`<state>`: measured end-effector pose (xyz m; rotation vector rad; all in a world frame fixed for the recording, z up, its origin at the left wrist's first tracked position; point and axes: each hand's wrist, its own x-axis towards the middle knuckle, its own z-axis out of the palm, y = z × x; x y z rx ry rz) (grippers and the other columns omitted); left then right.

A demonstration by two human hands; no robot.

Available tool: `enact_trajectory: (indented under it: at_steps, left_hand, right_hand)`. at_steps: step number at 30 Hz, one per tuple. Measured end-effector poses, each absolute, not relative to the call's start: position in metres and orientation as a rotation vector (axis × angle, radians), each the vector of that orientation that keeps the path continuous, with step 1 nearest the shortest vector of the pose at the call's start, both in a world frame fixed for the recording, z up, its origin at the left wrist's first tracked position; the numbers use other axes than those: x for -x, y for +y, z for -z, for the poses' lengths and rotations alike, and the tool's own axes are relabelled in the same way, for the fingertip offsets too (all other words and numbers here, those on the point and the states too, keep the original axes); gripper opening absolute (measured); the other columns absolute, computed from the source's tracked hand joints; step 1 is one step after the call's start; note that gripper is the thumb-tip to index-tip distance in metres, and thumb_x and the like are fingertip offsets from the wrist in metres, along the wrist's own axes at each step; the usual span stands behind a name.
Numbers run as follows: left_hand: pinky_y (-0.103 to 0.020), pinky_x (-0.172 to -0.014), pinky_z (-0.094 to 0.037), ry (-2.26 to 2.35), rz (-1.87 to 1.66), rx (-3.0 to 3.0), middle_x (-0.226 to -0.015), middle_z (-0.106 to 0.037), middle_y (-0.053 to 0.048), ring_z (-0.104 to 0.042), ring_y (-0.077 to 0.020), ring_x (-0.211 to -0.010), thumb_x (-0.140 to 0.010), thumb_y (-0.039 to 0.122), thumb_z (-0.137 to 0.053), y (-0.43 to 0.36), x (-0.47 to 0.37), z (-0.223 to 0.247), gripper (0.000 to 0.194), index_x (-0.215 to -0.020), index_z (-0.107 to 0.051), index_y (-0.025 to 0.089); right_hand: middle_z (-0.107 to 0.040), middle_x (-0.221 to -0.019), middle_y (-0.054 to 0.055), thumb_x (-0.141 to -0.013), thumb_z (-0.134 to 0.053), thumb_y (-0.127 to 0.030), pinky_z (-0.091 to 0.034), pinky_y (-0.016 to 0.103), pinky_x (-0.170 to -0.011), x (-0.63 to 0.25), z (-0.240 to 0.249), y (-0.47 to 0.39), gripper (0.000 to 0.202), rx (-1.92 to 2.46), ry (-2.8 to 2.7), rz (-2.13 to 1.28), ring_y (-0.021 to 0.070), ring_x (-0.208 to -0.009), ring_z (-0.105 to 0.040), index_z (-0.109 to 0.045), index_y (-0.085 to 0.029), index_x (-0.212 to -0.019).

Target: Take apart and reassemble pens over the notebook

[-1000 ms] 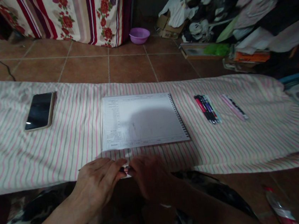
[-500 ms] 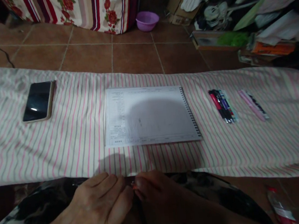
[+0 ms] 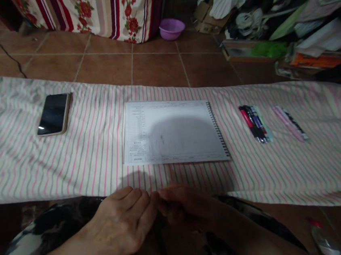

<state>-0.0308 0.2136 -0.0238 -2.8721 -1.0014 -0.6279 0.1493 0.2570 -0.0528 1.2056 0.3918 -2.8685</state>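
Observation:
Just past the cloth's front edge, my left hand (image 3: 126, 215) is closed, its knuckles up and fingers curled under. My right hand (image 3: 186, 207), in shadow, is closed too, with its thumb side against the left fingers. Whatever the two hands pinch between them is hidden. Beyond them a spiral-bound notebook (image 3: 179, 130) lies flat on the striped cloth (image 3: 96, 151), its page printed along the left side and its wire binding on the right. A head-shaped shadow falls across the page.
A phone (image 3: 53, 114) lies on the cloth at the left. Several pens (image 3: 254, 123) lie right of the notebook, and two more pens (image 3: 291, 123) farther right. On the tiled floor are a purple basin (image 3: 172, 29), a cardboard box (image 3: 206, 18) and, lower right, a red-capped bottle (image 3: 324, 239).
Both hands have moved slightly up and closer together, over the cloth's edge. A small reddish bit visible between the fingers before is now out of sight. The camera view has shifted a little.

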Motion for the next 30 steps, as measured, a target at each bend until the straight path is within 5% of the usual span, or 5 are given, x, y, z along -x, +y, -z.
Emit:
enact_trajectory:
  at_steps: [4, 9, 11, 17, 30]
  left_hand:
    - [-0.027, -0.050, -0.049, -1.060, 0.605, 2.840, -0.065, -0.063, -0.005, -0.057, -0.0150, -0.057, -0.084, 0.007, -0.044, 0.219, 0.030, 0.033, 0.014, -0.086, -0.058, 0.009]
    - [-0.029, -0.051, -0.050, -1.288, 0.778, 2.823, -0.063, -0.063, -0.003, -0.060, -0.0163, -0.057, -0.084, 0.016, -0.048, 0.231, 0.033, 0.044, 0.014, -0.080, -0.060, 0.012]
    - [-0.029, -0.055, -0.052, -1.378, 0.861, 2.804, -0.070, -0.067, -0.004, -0.063, -0.0169, -0.063, -0.085, 0.020, -0.047, 0.237, 0.036, 0.046, 0.016, -0.084, -0.061, 0.012]
    - [-0.027, -0.062, -0.053, -1.426, 0.940, 2.858, -0.079, -0.070, -0.004, -0.066, -0.0155, -0.071, -0.086, 0.021, -0.047, 0.242, 0.038, 0.046, 0.017, -0.089, -0.062, 0.013]
    - [-0.024, -0.051, -0.045, -1.361, 0.836, 2.928, -0.065, -0.063, -0.002, -0.056, -0.0124, -0.054, -0.087, 0.020, -0.048, 0.223, 0.035, 0.041, 0.019, -0.103, -0.051, 0.011]
  right_hand:
    - [-0.030, -0.048, -0.008, -0.090, -0.032, -0.039, -0.019, 0.016, -0.033, -0.146, 0.046, 0.260, 0.035, -1.309, 1.030, 2.622, 0.0031, -0.033, -0.023, -0.047, -0.015, -0.069]
    - [-0.058, -0.076, 0.002, -0.090, -0.037, -0.030, -0.039, 0.025, -0.063, -0.145, 0.036, 0.263, 0.020, -1.417, 2.485, 1.781, 0.0125, -0.068, -0.055, -0.052, -0.016, -0.089]
    - [-0.061, -0.088, 0.005, -0.087, -0.045, -0.028, -0.039, 0.026, -0.069, -0.148, 0.038, 0.265, 0.016, -1.368, 2.658, 1.585, 0.0150, -0.079, -0.056, -0.052, -0.016, -0.096]
    - [-0.063, -0.078, 0.006, -0.091, -0.037, -0.029, -0.039, 0.027, -0.069, -0.157, 0.050, 0.266, 0.026, -1.327, 2.908, 1.087, 0.0157, -0.075, -0.057, -0.057, -0.015, -0.085]
    - [-0.064, -0.075, 0.007, -0.088, -0.040, -0.027, -0.039, 0.027, -0.067, -0.159, 0.053, 0.238, 0.023, -1.411, 2.877, 1.304, 0.0152, -0.071, -0.058, -0.060, -0.016, -0.085]
